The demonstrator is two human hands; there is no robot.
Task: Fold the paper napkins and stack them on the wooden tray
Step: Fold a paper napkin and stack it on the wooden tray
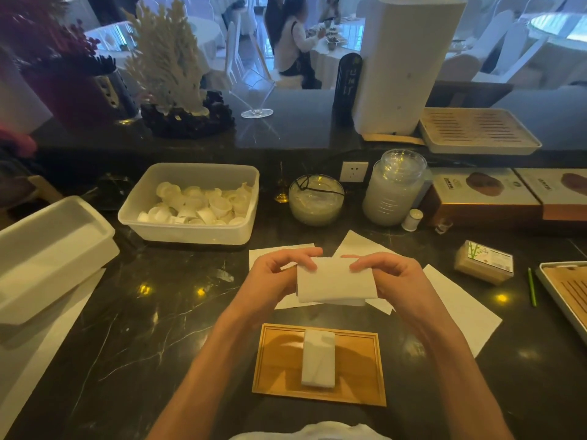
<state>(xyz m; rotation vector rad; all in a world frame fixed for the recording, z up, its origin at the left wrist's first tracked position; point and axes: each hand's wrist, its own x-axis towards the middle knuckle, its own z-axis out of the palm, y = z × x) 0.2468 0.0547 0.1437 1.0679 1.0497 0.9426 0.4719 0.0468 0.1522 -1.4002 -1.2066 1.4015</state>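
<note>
A white paper napkin [335, 282], partly folded, is held above the dark marble counter by both hands. My left hand [279, 274] pinches its upper left corner and my right hand [386, 274] pinches its upper right corner. Under the hands lie several flat unfolded napkins [460, 309]. Nearer to me, the small wooden tray [276, 360] carries one narrow folded napkin [318, 358] lying lengthwise at its middle.
A clear plastic tub [190, 231] of small white cups stands at the back left, a white lidded box [47, 255] at the far left. A glass bowl [316, 200], a jar [394, 188], a toothpick box [484, 262] and a slatted tray [568, 290] stand to the right.
</note>
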